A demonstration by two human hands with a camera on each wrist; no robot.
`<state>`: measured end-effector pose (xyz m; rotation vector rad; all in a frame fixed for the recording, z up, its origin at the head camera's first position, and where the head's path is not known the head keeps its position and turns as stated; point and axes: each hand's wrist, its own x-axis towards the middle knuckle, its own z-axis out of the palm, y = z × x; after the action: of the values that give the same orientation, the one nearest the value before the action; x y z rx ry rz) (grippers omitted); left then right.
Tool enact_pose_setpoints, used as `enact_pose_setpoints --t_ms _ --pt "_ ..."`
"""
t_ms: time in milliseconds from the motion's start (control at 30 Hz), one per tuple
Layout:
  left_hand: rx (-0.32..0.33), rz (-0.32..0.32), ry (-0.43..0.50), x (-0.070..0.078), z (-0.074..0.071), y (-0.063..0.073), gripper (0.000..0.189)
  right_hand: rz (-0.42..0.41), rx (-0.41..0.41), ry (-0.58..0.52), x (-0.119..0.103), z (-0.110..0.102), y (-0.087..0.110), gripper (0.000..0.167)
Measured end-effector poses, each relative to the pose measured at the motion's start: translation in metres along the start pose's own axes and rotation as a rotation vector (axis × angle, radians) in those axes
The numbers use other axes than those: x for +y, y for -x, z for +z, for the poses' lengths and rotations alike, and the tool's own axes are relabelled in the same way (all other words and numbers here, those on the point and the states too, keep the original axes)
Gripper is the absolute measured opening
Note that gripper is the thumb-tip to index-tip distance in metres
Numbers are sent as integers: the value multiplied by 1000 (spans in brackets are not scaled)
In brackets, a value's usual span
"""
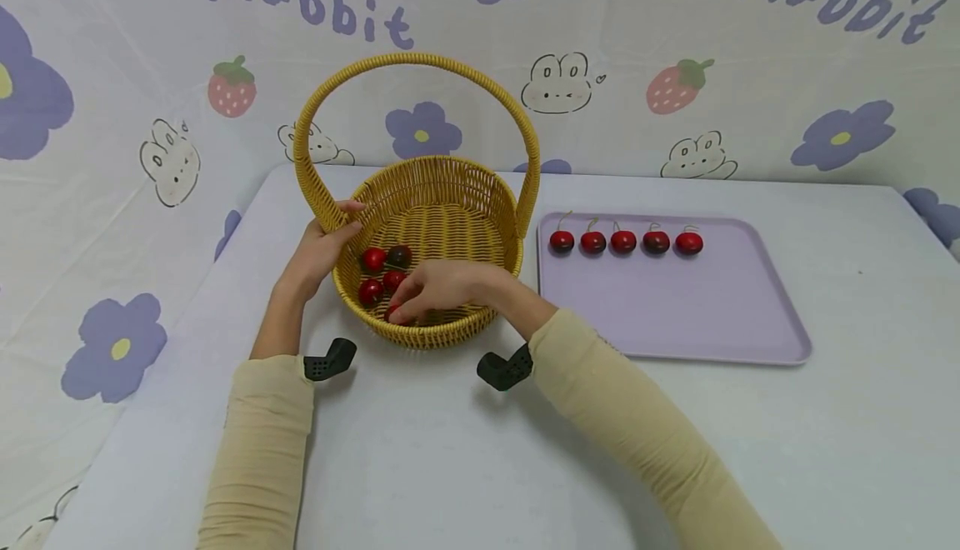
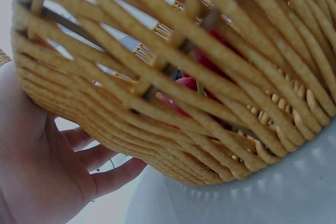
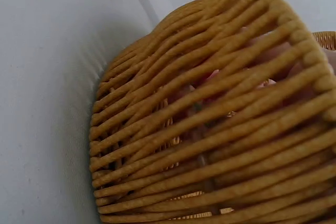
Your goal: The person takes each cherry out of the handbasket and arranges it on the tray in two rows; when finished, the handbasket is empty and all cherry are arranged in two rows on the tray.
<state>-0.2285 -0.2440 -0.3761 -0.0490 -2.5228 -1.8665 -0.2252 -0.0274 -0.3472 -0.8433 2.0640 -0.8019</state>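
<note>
A round yellow wicker basket (image 1: 457,225) with a tall arched handle stands on the table. My left hand (image 1: 318,254) grips its left rim by the foot of the handle; in the left wrist view the left hand (image 2: 47,166) lies against the outer weave. Inside the basket, my right hand (image 1: 442,290) pinches a red cherry (image 1: 393,312) near the front wall, partly covered by the fingers. Several other cherries (image 1: 371,292) lie beside it, one of them a dark cherry (image 1: 400,256). Basket weave fills most of the right wrist view and largely hides the right hand.
A lilac tray (image 1: 675,308) lies right of the basket, with a row of several stemmed cherries (image 1: 623,241) along its far edge. The white table (image 1: 420,467) backs onto a printed cloth (image 1: 465,33). A black wrist piece (image 1: 504,368) juts from each sleeve.
</note>
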Motion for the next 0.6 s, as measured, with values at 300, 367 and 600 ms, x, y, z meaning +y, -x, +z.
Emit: enact_pose_setpoints --t_ms 300,367,600 --pt "2 -17 1 1 1 0 37 -47 116 -243 3 -14 16 42" --pt "3 -17 -1 0 1 0 37 -67 135 -288 3 -18 21 43" --pt "2 -14 -5 -1 0 0 38 -125 207 -380 6 -25 35 37"
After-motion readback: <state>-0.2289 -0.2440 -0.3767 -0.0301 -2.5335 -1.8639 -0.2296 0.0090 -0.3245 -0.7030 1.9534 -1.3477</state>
